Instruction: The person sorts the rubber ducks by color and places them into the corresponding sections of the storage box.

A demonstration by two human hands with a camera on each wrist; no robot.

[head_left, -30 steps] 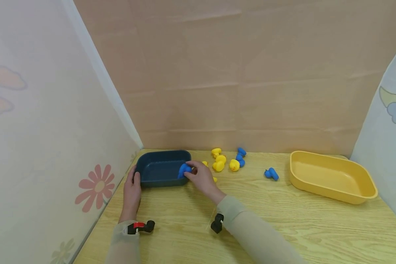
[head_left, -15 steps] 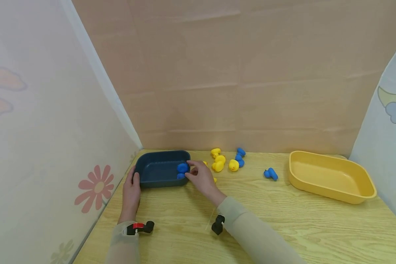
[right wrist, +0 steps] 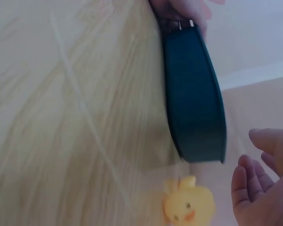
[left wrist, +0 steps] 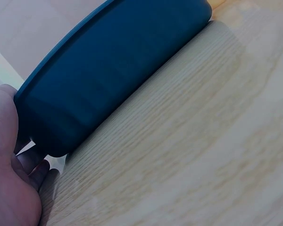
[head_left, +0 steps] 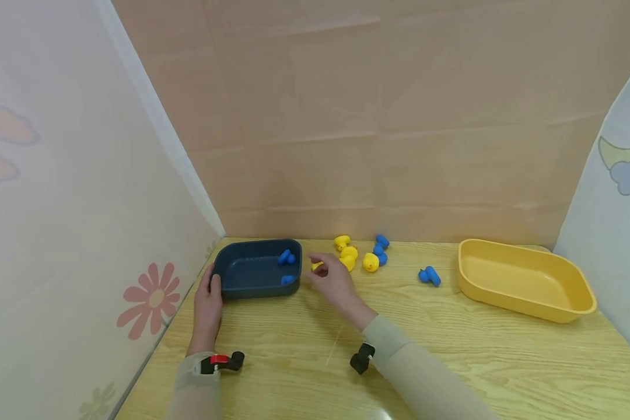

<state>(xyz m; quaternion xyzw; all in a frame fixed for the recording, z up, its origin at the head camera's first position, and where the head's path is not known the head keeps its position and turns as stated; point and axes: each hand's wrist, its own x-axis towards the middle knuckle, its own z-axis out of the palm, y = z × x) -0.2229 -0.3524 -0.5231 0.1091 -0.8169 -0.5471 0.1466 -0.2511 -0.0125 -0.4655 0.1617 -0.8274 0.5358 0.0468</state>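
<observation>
From the head view we found no brand, label or legible writing on any item. We counted one dark blue tray (head_left: 241,274) at the left rear of the wooden table (head_left: 451,350), with two blue ducks (head_left: 286,257) lying inside it near its right end. The left hand (head_left: 207,303) gripped the tray's near left corner, thumb on the rim. The right hand (head_left: 336,280) hovered just right of the tray with fingers relaxed and spread, holding nothing; a yellow duck (head_left: 317,266) lay just beside its fingertips. We counted three further yellow ducks (head_left: 349,256) clustered behind, a blue pair (head_left: 382,248) beside them, one more blue duck (head_left: 429,275) apart, and one empty-handed yellow tray (head_left: 525,280) at the right. From the left wrist view, the hand (left wrist: 9,160) pressed against the tray's (left wrist: 113,70) outer wall. From the right wrist view, the fingers (right wrist: 247,181) lay loosely open beside the yellow duck (right wrist: 187,205), near the tray's (right wrist: 193,103) end.
</observation>
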